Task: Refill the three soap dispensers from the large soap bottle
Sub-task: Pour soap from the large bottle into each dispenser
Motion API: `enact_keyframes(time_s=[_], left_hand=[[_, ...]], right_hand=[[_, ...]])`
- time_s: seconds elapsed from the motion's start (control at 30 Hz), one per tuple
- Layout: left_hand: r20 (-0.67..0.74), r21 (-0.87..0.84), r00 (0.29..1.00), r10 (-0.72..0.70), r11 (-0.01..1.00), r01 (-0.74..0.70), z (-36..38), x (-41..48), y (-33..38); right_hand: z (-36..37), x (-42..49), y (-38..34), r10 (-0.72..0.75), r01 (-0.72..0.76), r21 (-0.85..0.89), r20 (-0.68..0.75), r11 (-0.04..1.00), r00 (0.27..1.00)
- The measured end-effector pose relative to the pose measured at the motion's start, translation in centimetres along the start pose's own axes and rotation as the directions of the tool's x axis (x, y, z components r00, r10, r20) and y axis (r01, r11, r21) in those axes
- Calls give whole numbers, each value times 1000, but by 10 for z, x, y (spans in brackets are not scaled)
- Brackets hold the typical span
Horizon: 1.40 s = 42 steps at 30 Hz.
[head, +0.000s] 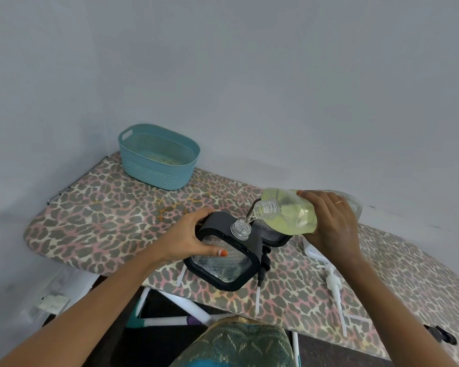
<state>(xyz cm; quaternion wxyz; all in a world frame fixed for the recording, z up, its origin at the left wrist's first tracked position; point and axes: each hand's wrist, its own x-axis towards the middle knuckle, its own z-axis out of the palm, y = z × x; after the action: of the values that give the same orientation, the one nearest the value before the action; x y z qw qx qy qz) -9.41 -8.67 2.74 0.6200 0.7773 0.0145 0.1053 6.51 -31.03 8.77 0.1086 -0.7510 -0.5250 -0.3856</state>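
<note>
My left hand (194, 238) grips a black-framed clear soap dispenser (223, 256) that stands tilted on the leopard-print board (104, 215), its threaded neck uncapped. My right hand (331, 223) holds the large soap bottle (289, 210) of pale yellow-green liquid tipped over, mouth just above the dispenser's neck. A thin clear stream runs from the mouth into the neck. A second black dispenser (272, 234) stands right behind, mostly hidden by the bottle. A black pump (263, 263) and a white pump (333, 280) lie loose on the board.
A teal plastic basket (157, 157) sits at the board's far left corner by the wall. A white object (312, 251) lies partly under my right wrist. The board's white legs (180, 305) and dark floor show below the near edge.
</note>
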Motion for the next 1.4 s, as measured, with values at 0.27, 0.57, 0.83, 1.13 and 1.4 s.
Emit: enact_keyframes(time_s=[0.27, 0.57, 0.83, 1.13, 1.4], left_hand=[[-7, -9, 1000, 18, 1000, -18, 0, 1, -4], [-22, -12, 1000, 15, 1000, -15, 2, 0, -8], [-34, -41, 999, 25, 999, -27, 3, -3, -4], [-64, -34, 997, 39, 999, -41, 4, -3, -9], [-74, -44, 997, 33, 998, -36, 6, -4, -12]], right_hand=[[-1, 0, 0, 0, 0, -28, 4, 1000, 1000], [-6, 4, -1, 7, -5, -65, 23, 998, 1000], [-7, 5, 0, -2, 4, -66, 19, 998, 1000], [-6, 5, 1, 1, -1, -30, 12, 1000, 1000], [-7, 6, 1, 2, -2, -19, 13, 1000, 1000]])
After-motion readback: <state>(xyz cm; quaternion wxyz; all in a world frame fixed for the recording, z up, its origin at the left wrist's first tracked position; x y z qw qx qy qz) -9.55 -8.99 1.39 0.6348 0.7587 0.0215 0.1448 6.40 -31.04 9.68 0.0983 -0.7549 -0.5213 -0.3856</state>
